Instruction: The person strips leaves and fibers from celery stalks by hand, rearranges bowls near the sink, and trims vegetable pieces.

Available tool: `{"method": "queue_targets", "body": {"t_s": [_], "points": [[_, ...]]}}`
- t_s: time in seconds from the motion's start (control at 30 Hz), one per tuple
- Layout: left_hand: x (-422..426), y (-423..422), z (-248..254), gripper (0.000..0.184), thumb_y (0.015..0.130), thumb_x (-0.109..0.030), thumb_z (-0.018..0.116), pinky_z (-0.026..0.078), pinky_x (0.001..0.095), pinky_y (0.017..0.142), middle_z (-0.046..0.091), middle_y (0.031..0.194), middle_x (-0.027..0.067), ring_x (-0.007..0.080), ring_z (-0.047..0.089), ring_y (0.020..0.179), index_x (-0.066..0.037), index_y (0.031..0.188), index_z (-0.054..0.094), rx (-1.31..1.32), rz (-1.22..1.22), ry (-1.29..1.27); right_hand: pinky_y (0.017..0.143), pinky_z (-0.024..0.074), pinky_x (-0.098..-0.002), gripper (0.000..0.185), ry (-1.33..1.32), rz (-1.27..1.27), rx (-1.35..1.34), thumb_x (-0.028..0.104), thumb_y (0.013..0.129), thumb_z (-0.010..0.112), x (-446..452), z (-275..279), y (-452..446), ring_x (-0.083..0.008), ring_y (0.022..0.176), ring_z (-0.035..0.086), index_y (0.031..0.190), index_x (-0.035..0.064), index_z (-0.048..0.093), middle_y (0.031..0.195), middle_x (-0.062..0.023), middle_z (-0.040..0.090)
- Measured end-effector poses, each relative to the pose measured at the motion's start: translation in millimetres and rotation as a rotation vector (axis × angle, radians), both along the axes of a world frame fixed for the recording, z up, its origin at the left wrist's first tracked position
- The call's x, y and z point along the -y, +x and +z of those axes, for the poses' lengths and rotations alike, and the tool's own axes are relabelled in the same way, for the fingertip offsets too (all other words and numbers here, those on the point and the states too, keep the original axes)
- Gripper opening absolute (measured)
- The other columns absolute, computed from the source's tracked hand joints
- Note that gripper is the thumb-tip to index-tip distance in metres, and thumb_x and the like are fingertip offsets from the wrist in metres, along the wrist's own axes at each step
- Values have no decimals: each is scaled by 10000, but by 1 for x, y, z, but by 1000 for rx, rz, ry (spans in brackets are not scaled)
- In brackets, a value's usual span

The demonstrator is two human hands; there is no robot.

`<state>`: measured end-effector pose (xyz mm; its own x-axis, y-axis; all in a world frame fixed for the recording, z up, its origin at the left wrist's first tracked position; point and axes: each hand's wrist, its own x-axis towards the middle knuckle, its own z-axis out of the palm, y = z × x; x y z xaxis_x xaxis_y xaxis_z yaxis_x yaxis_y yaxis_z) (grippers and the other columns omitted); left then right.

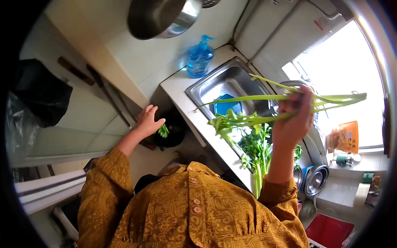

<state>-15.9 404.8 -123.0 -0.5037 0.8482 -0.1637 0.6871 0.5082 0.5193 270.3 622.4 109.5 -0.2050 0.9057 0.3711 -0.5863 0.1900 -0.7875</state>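
Receives bright daylight through the window (345, 74) at right, overexposed to white. Glints off the steel sink (240, 82); falls into deep shadow left of the counter (175, 87). Blurs slightly at the right hand (292, 113). Curves straight edges toward black, rounded margins.

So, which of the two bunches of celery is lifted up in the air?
The long stalks gripped in the right hand; the other, leafier bunch rests lower, by the sink.
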Motion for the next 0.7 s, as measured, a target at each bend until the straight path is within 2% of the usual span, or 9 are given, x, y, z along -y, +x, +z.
{"method": "queue_targets", "body": {"t_s": [0.03,0.1,0.17,0.27,0.33,0.43,0.47,0.57,0.7], "points": [[-9,6,22,409,886,-276,617,450,377,974,580,1253,168,262,560,1164,-13,1199,616,40,-125,139,510,361,-235,220,-24,4,3,207,1019,480,1,-1,-3,-58,587,420,1019,39,622,760,-15,560],[-38,37,118,260,911,-226,582,503,331,846,680,1042,113,197,636,983,-15,1014,693,541,-249,-65,513,352,-237,224,-49,56,-39,219,1024,474,3,-4,-7,-50,594,411,1033,43,612,759,-11,560],[-43,73,156,250,918,-187,559,501,300,768,695,764,101,205,679,821,6,862,707,904,-434,166,512,350,-232,226,-49,66,-49,224,1027,470,5,-6,-12,-48,590,408,1036,44,606,765,-10,562],[-52,111,186,212,921,-150,557,510,331,811,697,943,141,247,670,914,4,996,682,815,-504,217,508,346,-224,226,-64,133,-58,231,1031,463,10,-4,-17,-44,579,402,1034,49,596,769,-10,563],[-62,128,182,293,968,-167,522,494,343,885,626,1190,129,219,623,1020,-32,1216,600,384,-343,660,498,346,-216,220,-81,209,-43,235,1034,457,14,-1,-18,-44,563,404,1023,56,584,749,-14,552],[-83,137,171,350,977,-159,510,435,364,997,568,1280,139,257,571,1143,-46,1307,527,409,-448,700,499,352,-213,212,-90,325,-86,240,1033,458,17,-1,-19,-49,564,414,1022,61,572,724,-15,538],[-84,141,171,343,973,-185,542,383,368,1055,584,1260,126,248,531,1217,-55,1290,550,608,-431,625,488,350,-211,212,-108,389,-100,259,1025,477,17,-2,-18,-56,553,411,1007,65,560,718,-16,524],[-90,138,171,324,967,-219,568,378,375,1062,588,1258,117,252,526,1221,-64,1251,584,671,-554,451,465,333,-211,229,-158,476,-100,286,1017,495,19,-4,-15,-60,529,391,982,67,552,717,-19,520],[-85,136,156,262,928,-240,640,379,412,1056,634,1122,83,247,522,1218,-83,1138,643,828,-493,528,446,322,-206,261,-238,581,-30,305,1022,475,6,-6,-3,-56,497,367,951,66,553,681,-18,516]]}}
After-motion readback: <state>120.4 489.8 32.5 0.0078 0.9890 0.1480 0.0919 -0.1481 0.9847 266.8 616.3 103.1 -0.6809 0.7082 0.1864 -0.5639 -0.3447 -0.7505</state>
